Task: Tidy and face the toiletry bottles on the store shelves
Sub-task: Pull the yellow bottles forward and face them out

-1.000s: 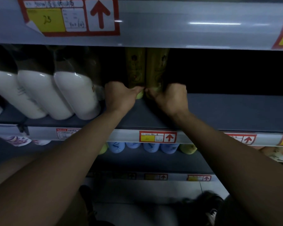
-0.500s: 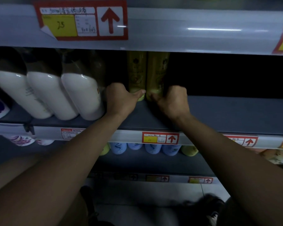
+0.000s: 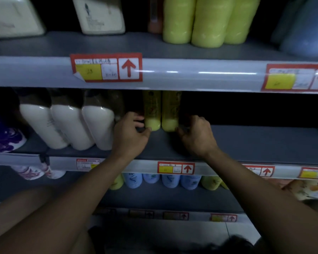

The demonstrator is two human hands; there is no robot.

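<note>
Dark store shelves fill the view. On the middle shelf two yellow bottles stand side by side, between the hands. Left hand curls round the left bottle's bottom. Right hand curls round the right one. White bottles stand just left of the left hand.

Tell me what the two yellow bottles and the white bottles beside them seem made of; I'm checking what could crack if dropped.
The two yellow bottles: likely plastic, opaque with a soft matte sheen and rounded moulded bases. The white bottles: probably plastic too, but glossier, with sharp light glints; a clear film wrap may cause that. Dim light leaves both uncertain.
</note>
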